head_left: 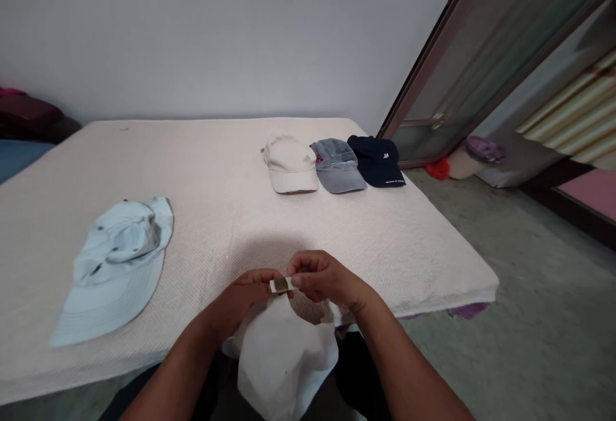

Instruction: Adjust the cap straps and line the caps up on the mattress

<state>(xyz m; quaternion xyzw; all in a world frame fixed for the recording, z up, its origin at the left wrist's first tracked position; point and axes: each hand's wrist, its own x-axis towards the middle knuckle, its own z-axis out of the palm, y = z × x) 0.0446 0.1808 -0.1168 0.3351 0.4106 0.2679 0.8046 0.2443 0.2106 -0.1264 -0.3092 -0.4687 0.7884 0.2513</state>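
A white cap [283,357] hangs at the near edge of the bed, its back opening turned toward the bed. Across that opening runs a white strap with a brass-coloured buckle [281,285]. My left hand [248,296] grips the strap on the buckle's left side, fingers closed. Pinched between thumb and forefinger of my right hand [320,278] is the strap's other end, just right of the buckle. The cap's brim is hidden. Left of my hands lies a crumpled light blue cap [120,260], brim toward me.
At the bed's far right stand a cream cap [289,163], a grey-blue cap [337,163] and a navy cap [375,159] in a row. The bed [202,171] has a pale textured cover and meets a wall [216,36]. Concrete floor [529,292] lies to the right.
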